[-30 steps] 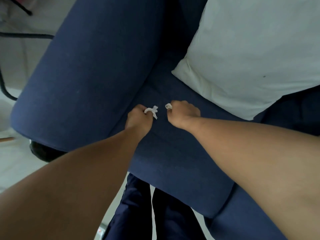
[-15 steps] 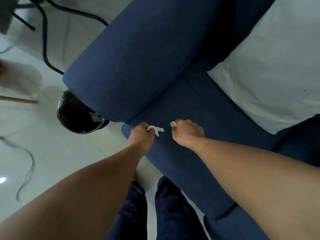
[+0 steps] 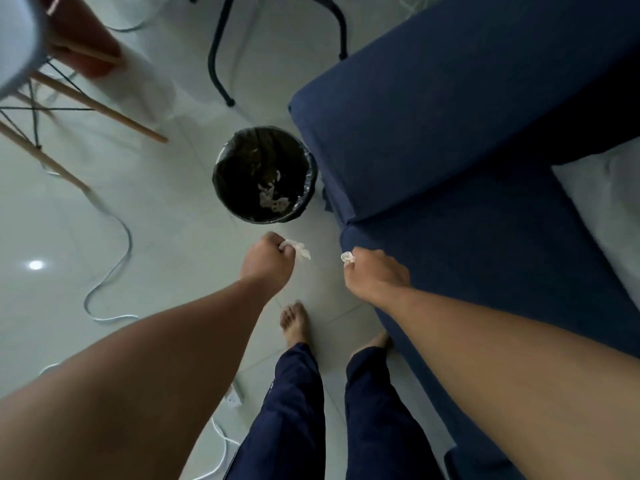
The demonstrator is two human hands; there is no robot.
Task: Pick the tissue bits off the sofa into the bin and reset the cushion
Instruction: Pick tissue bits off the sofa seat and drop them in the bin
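Observation:
My left hand (image 3: 268, 259) is closed on a white tissue bit (image 3: 298, 248) over the floor, a short way in front of the bin. My right hand (image 3: 375, 273) pinches a smaller tissue bit (image 3: 347, 257) at the front corner of the blue sofa seat (image 3: 485, 258). The round bin (image 3: 265, 174) has a black liner and holds several white scraps; it stands on the floor against the sofa armrest (image 3: 450, 109). A white cushion (image 3: 602, 206) lies on the seat at the right edge, mostly cut off.
A wooden-legged chair (image 3: 69, 95) stands at the upper left and a black table leg (image 3: 221, 53) behind the bin. A white cable (image 3: 114, 258) snakes over the pale tiled floor, with a power strip (image 3: 235, 396) near my bare feet (image 3: 294, 323).
Both hands have left the sofa seat with their tissue bits and moved left over the floor toward the bin. The view has swung left, so the whole bin shows.

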